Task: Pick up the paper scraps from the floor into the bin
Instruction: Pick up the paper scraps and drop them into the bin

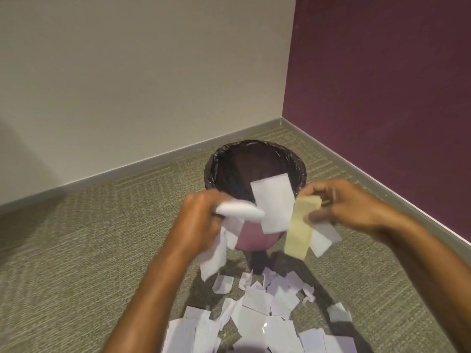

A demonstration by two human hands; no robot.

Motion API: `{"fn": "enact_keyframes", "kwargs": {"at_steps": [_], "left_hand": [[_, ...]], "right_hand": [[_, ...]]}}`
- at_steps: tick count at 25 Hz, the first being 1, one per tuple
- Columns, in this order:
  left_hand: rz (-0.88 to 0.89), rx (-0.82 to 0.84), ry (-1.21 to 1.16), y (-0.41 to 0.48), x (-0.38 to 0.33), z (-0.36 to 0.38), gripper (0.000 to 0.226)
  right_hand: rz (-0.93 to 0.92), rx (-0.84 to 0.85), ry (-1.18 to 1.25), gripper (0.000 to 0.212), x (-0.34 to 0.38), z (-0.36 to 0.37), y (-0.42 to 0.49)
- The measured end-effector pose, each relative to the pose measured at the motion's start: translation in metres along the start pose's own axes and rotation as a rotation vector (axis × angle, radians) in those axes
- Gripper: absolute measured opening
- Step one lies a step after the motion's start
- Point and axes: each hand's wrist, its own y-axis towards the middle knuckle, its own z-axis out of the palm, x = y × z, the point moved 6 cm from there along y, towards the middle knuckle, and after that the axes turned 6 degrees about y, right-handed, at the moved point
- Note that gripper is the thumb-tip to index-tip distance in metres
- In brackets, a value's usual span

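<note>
A round bin (298,169) lined with a black bag stands on the carpet near the room's corner. My left hand (201,220) grips a bunch of white paper scraps (239,211) just in front of the bin's near rim, with more hanging below it. My right hand (341,202) pinches a yellowish strip (300,230) and white pieces beside the bin's right side. A white scrap (274,202) sits between my hands over the bin's opening. Several white scraps (257,317) lie on the floor below my arms.
Grey-green carpet (89,238) covers the floor. A beige wall (127,72) runs behind the bin and a dark purple wall (382,85) runs along the right, both with grey baseboards meeting at the corner.
</note>
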Motion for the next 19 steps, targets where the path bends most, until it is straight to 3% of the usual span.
{"fn": "enact_keyframes", "kwargs": {"at_steps": [4,7,14,17,19], "left_hand": [[-0.064,-0.141,-0.064,0.063,-0.013,-0.048,0.027],[-0.097,-0.137,-0.064,0.113,-0.010,-0.032,0.026],[-0.571,-0.077,-0.238,0.159,0.039,0.062,0.050],[-0.573,-0.025,-0.426,0.166,0.045,0.078,0.042],[-0.543,-0.036,-0.407,0.166,0.045,0.076,0.035]], "right_hand": [[0.014,-0.138,0.165,0.029,0.021,-0.031,0.039],[0.119,-0.190,0.222,0.033,0.013,-0.038,0.079],[0.222,-0.331,0.285,0.019,-0.007,-0.022,0.142],[0.192,-0.334,0.358,0.021,-0.011,-0.020,0.159],[0.180,-0.363,0.397,0.023,-0.014,-0.023,0.162]]}}
